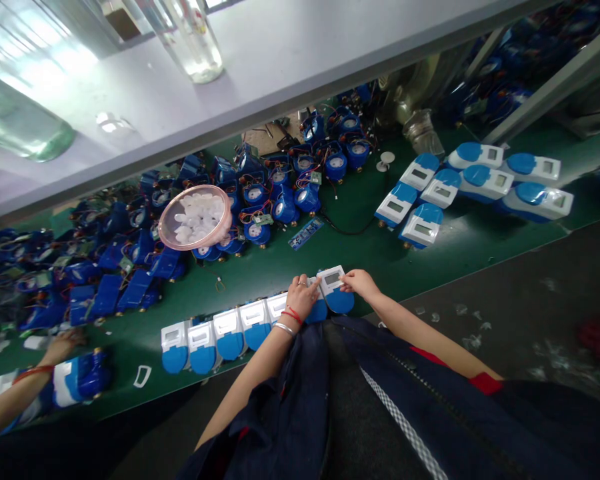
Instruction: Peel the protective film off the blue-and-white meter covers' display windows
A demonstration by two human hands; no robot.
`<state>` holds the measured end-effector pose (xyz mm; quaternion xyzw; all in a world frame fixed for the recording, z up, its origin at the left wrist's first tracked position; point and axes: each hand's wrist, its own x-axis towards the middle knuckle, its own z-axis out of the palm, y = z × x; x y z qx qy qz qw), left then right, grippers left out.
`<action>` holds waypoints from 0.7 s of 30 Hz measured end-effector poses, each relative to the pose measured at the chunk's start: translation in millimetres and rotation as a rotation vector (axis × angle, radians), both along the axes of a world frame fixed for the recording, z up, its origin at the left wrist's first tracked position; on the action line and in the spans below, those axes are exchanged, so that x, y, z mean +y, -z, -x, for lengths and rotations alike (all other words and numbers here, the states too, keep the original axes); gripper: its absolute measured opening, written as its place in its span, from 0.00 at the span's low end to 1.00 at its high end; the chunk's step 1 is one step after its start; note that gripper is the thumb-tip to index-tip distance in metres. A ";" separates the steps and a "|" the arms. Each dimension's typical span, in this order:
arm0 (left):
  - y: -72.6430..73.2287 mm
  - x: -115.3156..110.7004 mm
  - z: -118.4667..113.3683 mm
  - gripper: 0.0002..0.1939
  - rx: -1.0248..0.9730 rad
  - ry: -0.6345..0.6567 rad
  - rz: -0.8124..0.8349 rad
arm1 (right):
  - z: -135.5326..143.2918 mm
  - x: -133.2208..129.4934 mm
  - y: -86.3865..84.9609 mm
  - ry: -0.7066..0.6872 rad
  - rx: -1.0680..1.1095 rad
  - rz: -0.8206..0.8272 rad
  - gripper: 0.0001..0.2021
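A white-and-blue meter [339, 300] with a small grey display stands at the right end of a row along the bench's front edge. My right hand [360, 283] pinches the right side of its white top. My left hand [301, 298], with a ring, a red string and a silver bangle, lies over the neighbouring meter [317, 308], its fingertips near the first meter's left edge. Whether those fingers grip anything is hidden. Further left in the row are several similar meters [229, 333].
A pink bowl [167, 230] of whitish pieces sits among many blue open meter bodies [285, 203]. Finished-looking meters [423, 225] stand at the right. Above is a shelf [280, 60] with bottles. Another person's hand [63, 347] works at the far left.
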<state>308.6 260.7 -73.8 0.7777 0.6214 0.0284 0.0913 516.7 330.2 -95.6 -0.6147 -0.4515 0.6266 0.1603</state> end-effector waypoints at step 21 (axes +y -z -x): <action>-6.0 -31.9 25.3 0.25 -0.133 -0.233 -0.157 | 2.7 1.6 -36.0 -0.466 -0.231 -0.302 0.19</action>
